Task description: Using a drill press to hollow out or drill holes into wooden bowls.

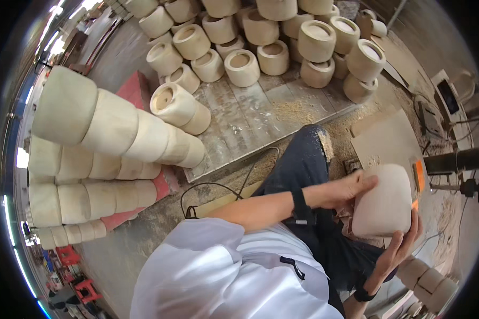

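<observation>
A pale, rounded, pot-shaped wooden piece (382, 204) is held up between my two hands, smooth side toward me. My left hand (348, 190) grips its upper left side, with the thumb laid on its face and the other fingers mostly hidden. At its lower right, my right hand (402, 242) wraps fingers and thumb round the edge. Just beyond the piece are an orange strip (419, 175) and a dark machine arm with a spindle (457, 161).
Many similar wooden pots (242, 68) with recessed tops are stacked on a worn platform (234, 127) ahead. Tall stacks (112, 122) lean at the left on a red base. Cardboard (386, 135) and sawdust lie near the machine. More stacked pieces (428, 284) stand at lower right.
</observation>
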A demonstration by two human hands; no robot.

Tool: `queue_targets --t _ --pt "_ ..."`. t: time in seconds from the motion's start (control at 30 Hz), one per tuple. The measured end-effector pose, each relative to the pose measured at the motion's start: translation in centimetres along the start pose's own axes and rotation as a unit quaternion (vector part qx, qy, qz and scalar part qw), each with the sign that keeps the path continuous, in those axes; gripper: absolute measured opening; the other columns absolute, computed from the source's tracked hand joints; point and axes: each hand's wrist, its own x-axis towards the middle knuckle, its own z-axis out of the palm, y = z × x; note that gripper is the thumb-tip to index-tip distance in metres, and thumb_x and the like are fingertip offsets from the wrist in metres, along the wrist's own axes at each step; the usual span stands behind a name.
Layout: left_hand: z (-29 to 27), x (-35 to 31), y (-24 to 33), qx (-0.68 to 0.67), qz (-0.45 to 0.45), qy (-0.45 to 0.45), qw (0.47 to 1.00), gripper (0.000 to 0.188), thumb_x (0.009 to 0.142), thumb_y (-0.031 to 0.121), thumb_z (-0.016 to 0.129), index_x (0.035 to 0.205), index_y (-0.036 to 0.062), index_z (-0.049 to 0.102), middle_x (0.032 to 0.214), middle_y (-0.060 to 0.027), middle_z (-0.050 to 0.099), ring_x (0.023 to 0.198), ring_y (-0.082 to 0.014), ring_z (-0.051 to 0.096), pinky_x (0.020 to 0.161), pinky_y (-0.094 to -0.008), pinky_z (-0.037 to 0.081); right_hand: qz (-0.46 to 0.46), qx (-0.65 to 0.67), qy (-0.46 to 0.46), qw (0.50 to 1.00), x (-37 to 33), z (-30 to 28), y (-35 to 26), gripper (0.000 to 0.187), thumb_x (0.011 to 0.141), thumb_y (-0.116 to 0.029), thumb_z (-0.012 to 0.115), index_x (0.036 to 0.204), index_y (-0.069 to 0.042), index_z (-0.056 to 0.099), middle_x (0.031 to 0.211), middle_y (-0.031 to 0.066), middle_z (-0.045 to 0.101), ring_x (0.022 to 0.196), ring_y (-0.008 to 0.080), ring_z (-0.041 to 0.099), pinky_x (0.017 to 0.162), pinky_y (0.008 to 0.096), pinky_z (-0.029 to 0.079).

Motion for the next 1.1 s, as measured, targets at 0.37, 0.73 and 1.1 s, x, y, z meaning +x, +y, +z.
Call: queue_targets --t 0.37,0.73,1.1 --pt "-10.9 -14.0 14.5 0.611 0.300 0.467 0.565 0.068 0.065 0.029 0.091 0.112 -0.0014 0.052 0.107 -0.0144 0.059 0.092 -0.0190 0.062 0.076 -0.0330 0.054 -0.015 0.219 -0.247 0.944 1.4 9.7 -2.5 0.040 0.096 -0.012 0.055 0.134 0.000 0.052 0.137 0.0146 0.052 0.128 0.0272 0.048 0.105 0.0373 0.039" --pt "-22.2 -28.4 25.1 0.540 0.056 0.790 0.286 0.086 0.063 0.049 0.083 0.122 -0.0058 0.054 0.128 -0.0310 0.050 0.121 -0.0420 0.044 0.101 -0.0420 0.039 0.222 0.311 -0.268 0.884 -2.3 11.1 4.5 0.034 0.099 -0.014 0.052 0.128 0.002 0.056 0.119 0.0102 0.064 0.108 0.0165 0.059 0.091 0.0293 0.047" --pt "-23.6 -28.6 23.9 0.491 -0.052 0.825 0.274 0.090 0.070 0.045 0.077 0.135 -0.0066 0.044 0.138 -0.0260 0.044 0.131 -0.0482 0.032 0.107 -0.0511 0.035 0.221 0.342 -0.271 0.872 -2.5 11.2 5.8 0.032 0.100 -0.014 0.050 0.128 0.001 0.058 0.115 0.0095 0.065 0.104 0.0157 0.061 0.087 0.0287 0.050"
